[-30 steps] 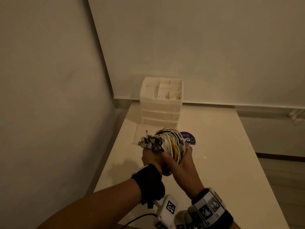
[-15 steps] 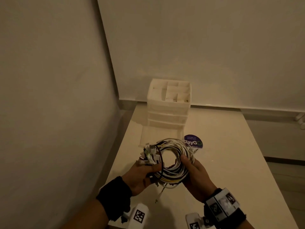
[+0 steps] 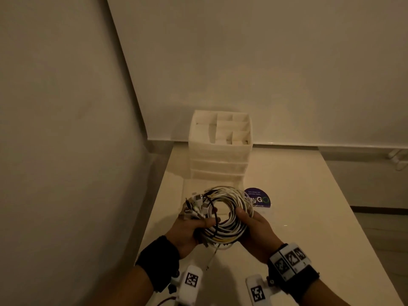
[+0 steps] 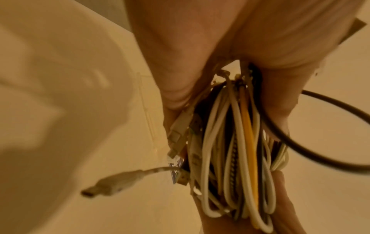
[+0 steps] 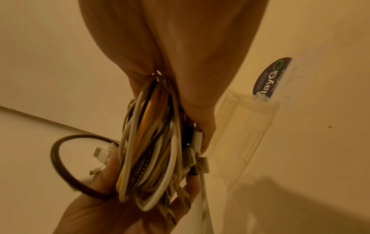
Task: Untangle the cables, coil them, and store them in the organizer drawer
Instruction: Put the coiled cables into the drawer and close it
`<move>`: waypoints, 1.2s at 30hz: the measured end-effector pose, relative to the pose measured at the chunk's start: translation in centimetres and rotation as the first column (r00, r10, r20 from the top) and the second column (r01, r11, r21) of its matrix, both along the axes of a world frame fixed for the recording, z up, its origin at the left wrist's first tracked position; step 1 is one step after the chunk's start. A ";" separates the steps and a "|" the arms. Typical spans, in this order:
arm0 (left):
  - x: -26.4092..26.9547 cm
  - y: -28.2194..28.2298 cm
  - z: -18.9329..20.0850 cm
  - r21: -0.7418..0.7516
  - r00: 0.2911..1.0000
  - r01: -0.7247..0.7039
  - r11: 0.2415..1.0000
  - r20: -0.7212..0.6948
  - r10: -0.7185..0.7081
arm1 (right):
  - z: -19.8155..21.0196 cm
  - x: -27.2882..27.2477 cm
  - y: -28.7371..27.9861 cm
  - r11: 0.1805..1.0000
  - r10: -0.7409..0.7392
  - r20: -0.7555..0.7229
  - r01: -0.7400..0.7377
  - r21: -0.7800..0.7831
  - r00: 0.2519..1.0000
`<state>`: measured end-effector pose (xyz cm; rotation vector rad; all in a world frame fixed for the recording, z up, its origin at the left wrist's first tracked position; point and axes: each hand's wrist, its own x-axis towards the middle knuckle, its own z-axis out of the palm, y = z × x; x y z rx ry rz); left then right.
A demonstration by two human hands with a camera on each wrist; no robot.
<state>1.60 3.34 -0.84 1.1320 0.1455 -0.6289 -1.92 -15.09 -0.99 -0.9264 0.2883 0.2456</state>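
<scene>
Early stage: both hands, left hand (image 3: 187,230) and right hand (image 3: 256,230), fingers clenched around one mixed cable bundle (image 3: 220,214) over counter (image 3: 309,217); nothing separated, organizer (image 3: 219,149) drawers shut.

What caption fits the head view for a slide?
Both hands, left hand and right hand, hold a coiled cable bundle above the table, before the white organizer.

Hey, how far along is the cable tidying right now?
Looks done: the cables are gathered into one round coil, though plug ends stick out loosely. In hand: the left hand and right hand both grip the coil above the table. Left: storing it in the clear drawer pulled out before the organizer.
</scene>
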 end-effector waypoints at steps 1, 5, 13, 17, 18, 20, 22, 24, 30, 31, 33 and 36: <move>1.3 -0.3 0.0 0.013 1.000 0.003 1.000 -0.007 -0.003 | -0.2 1.4 -0.4 1.000 0.008 -0.019 -0.008 0.000 1.000; 6.7 -1.6 -0.9 0.123 0.996 -0.035 0.992 -0.078 0.044 | -1.0 7.1 -1.6 0.999 0.045 -0.115 -0.042 0.022 0.992; 14.4 -3.0 -3.6 0.238 0.984 0.055 0.970 -0.178 -0.012 | -4.7 13.8 -2.3 0.995 0.051 -0.355 -0.017 0.098 0.934; 17.3 -3.4 -5.2 0.274 0.960 0.160 0.948 -0.266 -0.085 | -6.4 15.3 -2.5 0.995 0.085 -0.459 -0.054 0.081 0.885; 18.0 -3.4 -5.6 0.272 0.953 0.181 0.945 -0.286 -0.101 | -6.8 15.7 -2.6 0.996 0.082 -0.476 -0.064 0.055 0.876; 19.4 -3.7 -6.6 0.292 0.941 0.214 0.932 -0.318 -0.116 | -7.5 16.7 -2.8 0.996 0.084 -0.511 -0.093 0.009 0.855; 20.4 -3.7 -7.7 0.323 0.930 0.228 0.918 -0.351 -0.108 | -8.4 17.5 -2.8 0.992 0.058 -0.561 -0.113 -0.064 0.826; 21.3 -3.8 -9.0 0.350 0.922 0.236 0.907 -0.375 -0.095 | -9.5 18.1 -2.6 0.981 0.035 -0.613 -0.145 -0.132 0.790; 22.5 -4.6 -11.3 0.420 0.929 0.166 0.892 -0.369 0.001 | -11.4 19.2 -1.9 0.884 -0.070 -0.644 -0.251 -0.394 0.762; 22.7 -4.7 -11.5 0.428 0.932 0.162 0.889 -0.363 0.006 | -11.6 19.3 -1.7 0.871 -0.081 -0.648 -0.263 -0.416 0.757; 23.0 -4.6 -12.1 0.443 0.938 0.139 0.885 -0.346 0.026 | -11.9 19.6 -1.3 0.834 -0.092 -0.647 -0.297 -0.465 0.757; 23.2 -4.8 -14.0 0.503 0.957 0.053 0.863 -0.273 0.100 | -12.2 19.8 -1.0 0.757 -0.094 -0.633 -0.358 -0.546 0.768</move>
